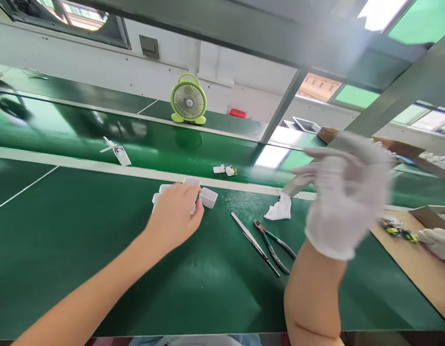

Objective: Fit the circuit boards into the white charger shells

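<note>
My bare left hand [175,214] rests palm down on a group of small white plastic trays [209,197] on the green table, its fingers curled over them. My right hand [347,192], in a white glove, is raised above the table at the right, blurred by motion, fingers stretched out to the left and holding nothing that I can see. Below it lie a pair of tweezers [254,242] and green-handled pliers [274,245]. A crumpled white cloth or glove [280,209] lies near the belt's edge.
A green conveyor belt [99,132] runs behind the table, carrying a small white part [117,151] and another small piece [225,169]. A lime-green fan [189,101] stands beyond it. A cardboard sheet [413,259] with small parts and another gloved hand [437,240] is at the right.
</note>
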### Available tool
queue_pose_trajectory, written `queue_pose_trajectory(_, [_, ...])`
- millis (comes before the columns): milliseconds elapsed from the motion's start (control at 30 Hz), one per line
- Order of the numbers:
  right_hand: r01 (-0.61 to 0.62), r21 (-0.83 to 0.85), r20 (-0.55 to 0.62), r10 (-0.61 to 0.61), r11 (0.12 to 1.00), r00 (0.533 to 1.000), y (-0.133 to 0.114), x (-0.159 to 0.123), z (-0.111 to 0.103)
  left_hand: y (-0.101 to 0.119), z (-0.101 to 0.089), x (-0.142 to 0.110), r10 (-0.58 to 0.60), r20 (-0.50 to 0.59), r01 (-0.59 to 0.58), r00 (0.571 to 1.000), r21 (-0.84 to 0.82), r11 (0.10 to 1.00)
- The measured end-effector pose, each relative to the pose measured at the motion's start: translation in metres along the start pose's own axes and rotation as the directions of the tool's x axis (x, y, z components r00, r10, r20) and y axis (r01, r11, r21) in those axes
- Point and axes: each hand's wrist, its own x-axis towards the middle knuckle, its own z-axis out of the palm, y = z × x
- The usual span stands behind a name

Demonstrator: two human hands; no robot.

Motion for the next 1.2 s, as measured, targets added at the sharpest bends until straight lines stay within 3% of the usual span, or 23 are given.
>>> queue_pose_trajectory(67, [-0.115, -0.137, 0.155, 0.136, 0.984, 0.979, 0.021, 0.016, 0.038, 0.007, 0.028, -0.01, 0.003, 0.045, -0.008, 0.999, 0.106, 0.994])
queue_pose_trajectory(100, [-0.157, -0.233, 0.286, 0.222, 0.96, 0.932, 0.037, 0.025, 0.06, 0.009, 0.042, -0.016, -0.006, 0.05, -0.002, 0.999, 0.153, 0.988])
queue_pose_trajectory(133, [-0.158, -0.36, 0.46, 0.323, 0.919, 0.827, 0.055, 0.033, 0.081, 0.01, 0.055, -0.023, -0.015, 0.036, 0.008, 0.999, 0.177, 0.984])
queue_pose_trajectory(167, [-0.146, -0.4, 0.534, 0.36, 0.905, 0.765, 0.074, 0.04, 0.102, 0.01, 0.065, -0.03, -0.01, 0.019, 0.006, 1.0, 0.192, 0.981])
queue_pose_trajectory(267, [-0.078, -0.47, 0.638, 0.4, 0.879, 0.658, 0.12, 0.053, 0.15, 0.003, 0.082, -0.043, 0.035, -0.028, -0.029, 0.999, 0.207, 0.978])
queue_pose_trajectory(333, [-0.002, -0.483, 0.7, 0.387, 0.876, 0.6, 0.136, 0.057, 0.172, -0.003, 0.085, -0.046, 0.061, -0.058, -0.047, 0.996, 0.209, 0.977])
queue_pose_trajectory(467, [0.149, -0.491, 0.79, 0.367, 0.858, 0.491, 0.139, 0.071, 0.207, -0.007, 0.083, -0.046, 0.11, -0.103, -0.09, 0.989, 0.181, 0.979])
queue_pose_trajectory(533, [0.205, -0.504, 0.812, 0.379, 0.839, 0.444, 0.136, 0.078, 0.217, -0.001, 0.077, -0.049, 0.181, -0.127, -0.17, 0.975, 0.094, 0.981])
queue_pose_trajectory(633, [0.255, -0.539, 0.806, 0.405, 0.803, 0.431, 0.133, 0.081, 0.212, 0.016, 0.065, -0.058, 0.302, -0.161, -0.326, 0.94, -0.15, 0.934])
queue_pose_trajectory(733, [0.293, -0.555, 0.789, 0.382, 0.778, 0.481, 0.135, 0.068, 0.179, 0.034, 0.06, -0.07, 0.402, -0.153, -0.43, 0.903, -0.345, 0.834])
queue_pose_trajectory(900, [0.388, -0.633, 0.737, 0.369, 0.67, 0.566, 0.13, 0.029, 0.121, 0.048, 0.073, -0.082, 0.527, -0.132, -0.529, 0.84, -0.42, 0.737])
queue_pose_trajectory(1000, [0.45, -0.621, 0.766, 0.372, 0.642, 0.525, 0.122, 0.012, 0.105, 0.051, 0.075, -0.081, 0.445, -0.069, -0.427, 0.893, -0.446, 0.787])
queue_pose_trajectory(1100, [0.463, -0.544, 0.829, 0.361, 0.7, 0.427, 0.111, 0.005, 0.09, 0.052, 0.072, -0.077, 0.276, 0.003, -0.247, 0.961, -0.437, 0.865])
queue_pose_trajectory(1200, [0.4, -0.489, 0.864, 0.369, 0.775, 0.342, 0.1, 0.004, 0.072, 0.051, 0.073, -0.074, 0.142, -0.013, -0.134, 0.99, -0.411, 0.902])
